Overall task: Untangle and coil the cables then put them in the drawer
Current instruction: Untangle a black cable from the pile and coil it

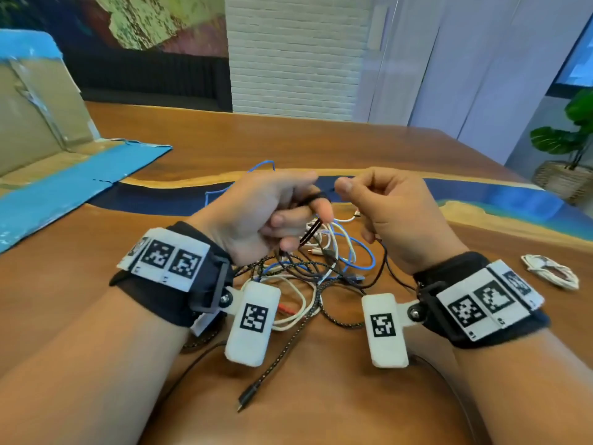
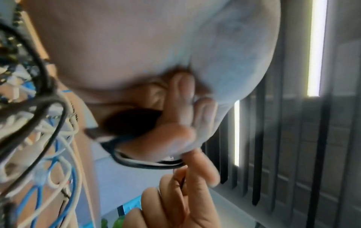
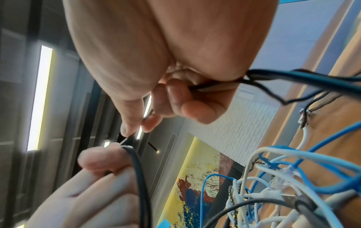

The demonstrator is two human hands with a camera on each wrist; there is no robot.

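Hands raised over counter [image 1: 321,396]: my left hand [image 1: 266,213] grips thin black cable [image 1: 309,234] looped round its fingers; right hand [image 1: 388,213] pinches its end above tangled cables [image 1: 308,277].

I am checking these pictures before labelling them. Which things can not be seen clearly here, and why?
- Drawer: in no view, so its place is unknown.
- Black cable: wound on the left hand; its turns are hidden by the fingers, and blurred in the left wrist view.
- Right hand: curled fingers hide the cable end it pinches.
- Tangled cables: wrist cameras cover parts in the head view.
- White coiled cable: too small for its connectors.
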